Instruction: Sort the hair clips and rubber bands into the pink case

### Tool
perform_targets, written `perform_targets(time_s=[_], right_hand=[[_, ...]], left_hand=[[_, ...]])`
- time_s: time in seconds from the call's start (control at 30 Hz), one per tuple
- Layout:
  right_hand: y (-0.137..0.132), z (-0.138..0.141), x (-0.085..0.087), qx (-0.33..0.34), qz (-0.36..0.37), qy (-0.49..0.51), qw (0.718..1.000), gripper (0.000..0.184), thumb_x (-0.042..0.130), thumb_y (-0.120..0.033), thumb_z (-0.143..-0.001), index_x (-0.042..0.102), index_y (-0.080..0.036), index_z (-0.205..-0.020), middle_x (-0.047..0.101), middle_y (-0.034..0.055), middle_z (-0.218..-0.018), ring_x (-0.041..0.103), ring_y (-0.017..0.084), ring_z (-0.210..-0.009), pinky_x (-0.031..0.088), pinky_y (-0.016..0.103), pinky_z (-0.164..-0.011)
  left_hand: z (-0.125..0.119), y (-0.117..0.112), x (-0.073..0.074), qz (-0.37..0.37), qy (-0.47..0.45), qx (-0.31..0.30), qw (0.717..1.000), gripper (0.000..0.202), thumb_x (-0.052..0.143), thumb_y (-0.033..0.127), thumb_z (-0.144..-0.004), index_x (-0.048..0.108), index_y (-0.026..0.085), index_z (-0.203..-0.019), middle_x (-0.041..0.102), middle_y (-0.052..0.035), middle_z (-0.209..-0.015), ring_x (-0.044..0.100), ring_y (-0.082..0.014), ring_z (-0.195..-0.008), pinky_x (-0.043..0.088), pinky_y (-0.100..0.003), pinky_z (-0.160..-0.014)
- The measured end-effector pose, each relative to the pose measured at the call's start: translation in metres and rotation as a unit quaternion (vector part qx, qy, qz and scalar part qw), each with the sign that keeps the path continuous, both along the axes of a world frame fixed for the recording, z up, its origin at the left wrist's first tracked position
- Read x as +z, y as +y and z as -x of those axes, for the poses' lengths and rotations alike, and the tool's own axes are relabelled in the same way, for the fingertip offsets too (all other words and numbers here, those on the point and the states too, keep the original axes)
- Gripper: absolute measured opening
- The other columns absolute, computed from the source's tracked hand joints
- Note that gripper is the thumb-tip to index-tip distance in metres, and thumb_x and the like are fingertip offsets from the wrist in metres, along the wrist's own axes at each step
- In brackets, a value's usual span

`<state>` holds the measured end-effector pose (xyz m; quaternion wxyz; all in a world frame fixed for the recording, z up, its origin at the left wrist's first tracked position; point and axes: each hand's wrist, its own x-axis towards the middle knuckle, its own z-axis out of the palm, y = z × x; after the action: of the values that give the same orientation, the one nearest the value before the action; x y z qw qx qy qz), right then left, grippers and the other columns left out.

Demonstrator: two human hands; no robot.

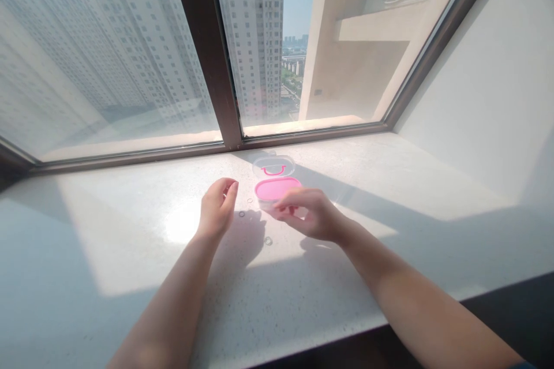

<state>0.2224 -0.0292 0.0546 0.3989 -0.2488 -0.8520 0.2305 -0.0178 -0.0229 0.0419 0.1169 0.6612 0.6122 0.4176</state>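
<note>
A small pink box (277, 189) stands on the white sill, its clear lid (274, 168) with a pink curved handle tipped open toward the window. My right hand (314, 213) is closed in a pinch at the box's front right side and covers part of it. Whatever lies between its fingertips is hidden. To the left of the box, my left hand (219, 206) is held with curled fingers, thumb against the fingertips; I cannot make out what it holds. Small thin rings lie between the hands: one ring (250, 200), a darker ring (242, 214), and a ring (268, 240) nearer me.
The speckled white windowsill (277, 300) is crossed by sunlight and shadows. Behind it rises a window with a dark brown frame (212, 52), tall buildings outside. A white wall (485, 86) bounds the right side. The sill's front edge drops into darkness at lower right.
</note>
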Motion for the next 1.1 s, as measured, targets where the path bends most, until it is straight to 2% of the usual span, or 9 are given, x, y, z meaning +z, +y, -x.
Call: perform_targets(time_s=[0.07,0.2,0.37,0.47,0.67,0.87,0.97,1.1], right_hand=[[-0.006,0.009,-0.006,0.066,0.035,-0.077,0.994,0.019,0.065,-0.016,-0.081,0.069,-0.018,-0.100,0.067,0.0023,-0.084,0.056,0.011,-0.065,0.047,0.025,-0.064],[-0.011,0.021,-0.015,0.105,0.073,-0.181,0.975,0.027,0.070,-0.015,-0.076,0.069,-0.020,-0.103,0.066,0.0026,-0.096,0.056,0.011,-0.068,0.044,0.024,-0.065],[-0.009,0.027,-0.021,0.094,0.066,-0.226,0.967,0.011,0.067,-0.011,-0.075,0.072,-0.021,-0.079,0.061,0.0010,-0.088,0.055,0.012,-0.071,0.039,0.023,-0.064],[-0.006,0.031,-0.026,0.078,0.066,-0.218,0.971,0.014,0.064,-0.010,-0.078,0.073,-0.021,-0.076,0.062,0.0012,-0.082,0.055,0.012,-0.070,0.038,0.023,-0.062],[-0.003,0.038,-0.029,0.064,0.079,-0.182,0.978,0.009,0.065,-0.015,-0.081,0.073,-0.018,-0.084,0.067,0.0040,-0.083,0.058,0.014,-0.073,0.042,0.024,-0.065],[0.002,0.041,-0.037,0.035,0.089,-0.148,0.984,0.014,0.063,-0.011,-0.081,0.073,-0.016,-0.088,0.073,0.0062,-0.086,0.064,0.017,-0.077,0.046,0.027,-0.073],[0.000,0.043,-0.037,-0.009,0.135,-0.096,0.986,0.013,0.063,-0.010,-0.079,0.073,-0.016,-0.084,0.074,0.0043,-0.081,0.065,0.016,-0.075,0.048,0.027,-0.072],[-0.007,0.044,-0.031,-0.067,0.228,-0.009,0.971,0.014,0.061,-0.012,-0.077,0.072,-0.017,-0.083,0.073,0.0025,-0.072,0.067,0.015,-0.066,0.051,0.027,-0.067]], left_hand=[[0.005,0.001,0.003,0.016,0.008,0.025,1.000,0.027,0.043,0.036,-0.090,0.064,0.018,-0.087,0.067,-0.0047,-0.084,0.061,-0.0206,-0.079,0.044,-0.032,-0.072],[0.013,0.000,0.008,0.077,0.044,0.041,0.995,0.023,0.049,0.034,-0.084,0.065,0.019,-0.079,0.068,-0.0028,-0.076,0.061,-0.0202,-0.072,0.042,-0.030,-0.067],[0.014,-0.003,0.010,0.109,0.072,0.013,0.991,0.025,0.049,0.037,-0.082,0.066,0.019,-0.076,0.069,-0.0036,-0.075,0.060,-0.0204,-0.069,0.041,-0.030,-0.062],[0.011,-0.003,0.007,0.099,0.092,-0.003,0.991,0.025,0.049,0.037,-0.082,0.066,0.020,-0.074,0.068,-0.0029,-0.073,0.060,-0.0197,-0.070,0.041,-0.030,-0.064],[0.007,-0.004,0.006,0.101,0.101,-0.017,0.990,0.024,0.050,0.036,-0.083,0.066,0.020,-0.076,0.069,-0.0026,-0.075,0.060,-0.0190,-0.070,0.041,-0.030,-0.065],[0.003,-0.006,0.008,0.107,0.088,-0.031,0.990,0.023,0.051,0.037,-0.084,0.067,0.019,-0.079,0.068,-0.0030,-0.076,0.060,-0.0191,-0.071,0.042,-0.030,-0.065],[-0.003,-0.011,0.010,0.105,0.057,-0.091,0.989,0.023,0.053,0.037,-0.085,0.066,0.019,-0.081,0.067,-0.0022,-0.073,0.060,-0.0173,-0.068,0.043,-0.028,-0.063],[-0.010,-0.021,0.017,0.085,-0.003,-0.181,0.980,0.025,0.056,0.040,-0.085,0.064,0.017,-0.081,0.065,-0.0023,-0.070,0.056,-0.0135,-0.061,0.044,-0.025,-0.058]])
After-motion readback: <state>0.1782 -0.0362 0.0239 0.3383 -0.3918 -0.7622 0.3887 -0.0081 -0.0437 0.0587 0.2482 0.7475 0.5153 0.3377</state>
